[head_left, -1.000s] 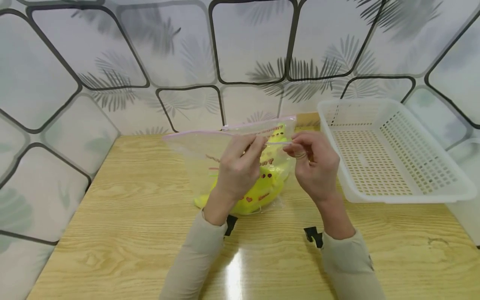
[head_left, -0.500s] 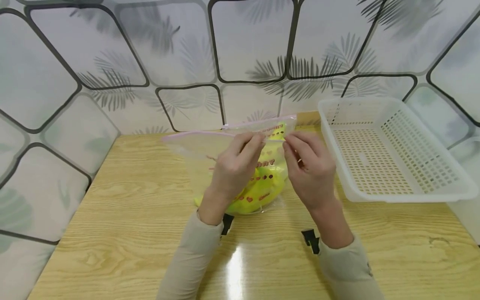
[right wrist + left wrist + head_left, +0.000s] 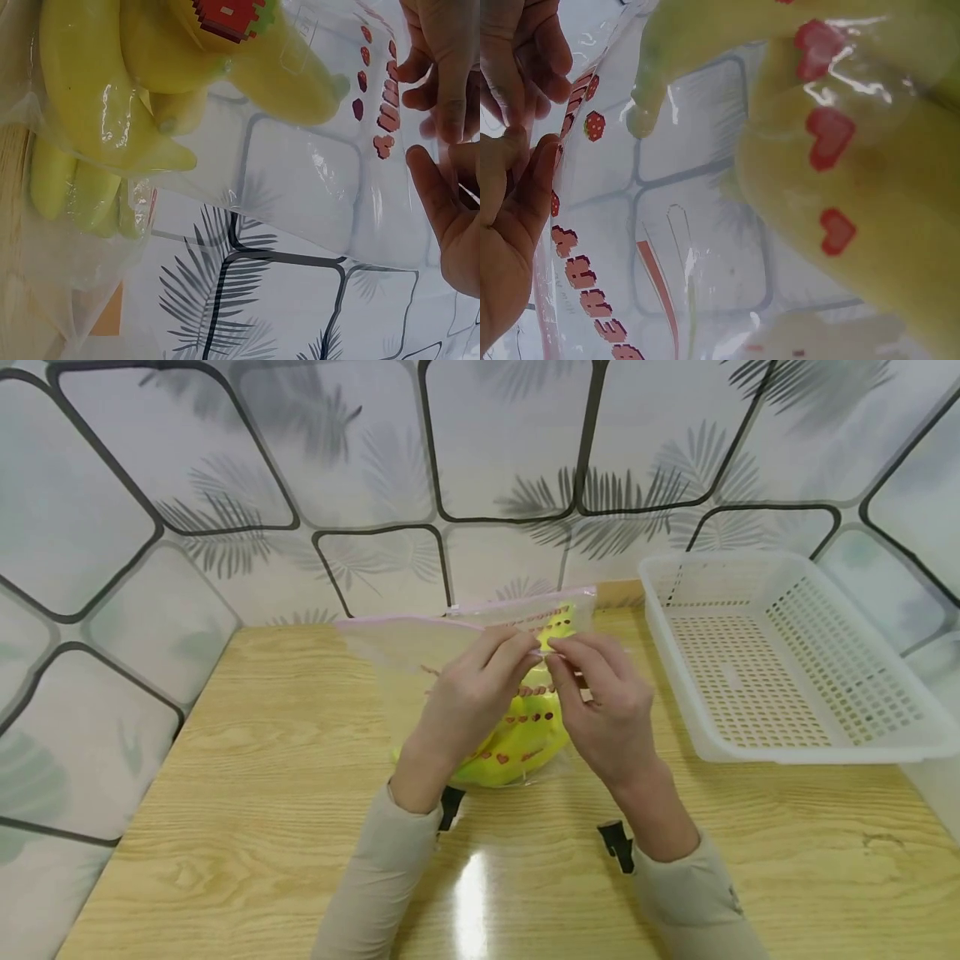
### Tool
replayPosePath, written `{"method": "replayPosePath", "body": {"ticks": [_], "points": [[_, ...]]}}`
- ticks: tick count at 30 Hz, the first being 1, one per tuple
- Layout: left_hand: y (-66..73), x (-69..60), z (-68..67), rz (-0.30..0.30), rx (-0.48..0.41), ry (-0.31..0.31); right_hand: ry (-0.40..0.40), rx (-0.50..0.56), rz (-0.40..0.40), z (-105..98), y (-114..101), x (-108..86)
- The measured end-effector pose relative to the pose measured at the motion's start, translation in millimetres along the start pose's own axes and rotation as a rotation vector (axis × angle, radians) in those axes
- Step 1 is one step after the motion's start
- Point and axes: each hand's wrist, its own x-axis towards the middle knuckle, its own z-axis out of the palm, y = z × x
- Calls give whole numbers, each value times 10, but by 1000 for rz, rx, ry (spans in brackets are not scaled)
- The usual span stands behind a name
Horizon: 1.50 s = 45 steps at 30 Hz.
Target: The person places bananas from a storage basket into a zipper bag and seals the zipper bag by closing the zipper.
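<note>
A clear zip bag [image 3: 382, 647] with red strawberry and heart print and a pink top strip is held up over the table. Yellow bananas [image 3: 517, 760] show through its plastic, large in the left wrist view as bananas [image 3: 885, 172]. My left hand [image 3: 468, 697] pinches the top strip between thumb and fingers. Just to its right, my right hand [image 3: 607, 710] pinches the same strip, the fingertips of both hands nearly meeting. Behind it stands another clear bag [image 3: 487, 607] with yellow fruit in it; in the right wrist view, bananas [image 3: 52, 180] show lower down.
A white perforated plastic basket [image 3: 825, 755] stands on the right of the wood-grain table [image 3: 247, 777]. A tan-brown piece [image 3: 619, 594] lies between the rear bag and the basket. Patterned cloth [image 3: 502, 443] walls the back and sides.
My right hand has moved left along the bag's top strip, closing the gap to my left hand. The left hand has stayed nearly in place, and the bag's left corner has shifted slightly right.
</note>
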Motion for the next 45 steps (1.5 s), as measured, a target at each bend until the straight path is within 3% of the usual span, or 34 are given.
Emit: {"method": "replayPosePath", "body": {"ticks": [3, 10, 19, 25, 33, 45], "points": [[5, -10, 25, 1, -13, -8, 7, 6, -8, 17, -9, -4], [25, -9, 15, -2, 18, 43, 51, 6, 4, 22, -18, 1], [-69, -22, -62, -31, 33, 108, 120, 41, 3, 8, 27, 26], [-87, -17, -53, -38, -24, 79, 142, 54, 58, -13, 36, 48], [-61, 3, -78, -14, -50, 45, 40, 45, -1, 30, 19, 17], [-90, -36, -93, -23, -101, 14, 48, 41, -1, 49, 16, 3]]}}
